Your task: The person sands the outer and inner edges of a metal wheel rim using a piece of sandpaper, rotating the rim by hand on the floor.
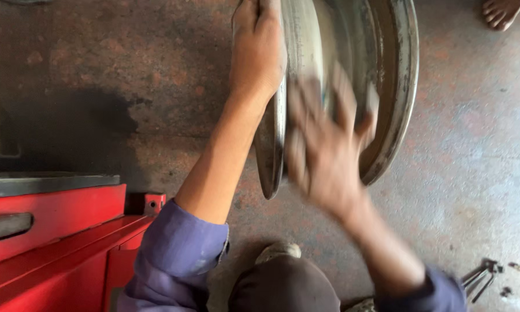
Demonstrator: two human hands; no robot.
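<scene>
two bare hands work a steel wheel rim stood on edge on the concrete floor.

a red machine point(58, 231) sits at far left; the left hand point(259, 49) has its grip closed over the wheel rim point(387, 86) at its near edge; the right hand point(329, 150), blurred, fingers spread and holding nothing, lies against the rim's inner barrel; loose bolts point(482, 274) lie on the floor point(474, 162) at right.

No packages, labels, signs or screens visible anywhere in view.
</scene>
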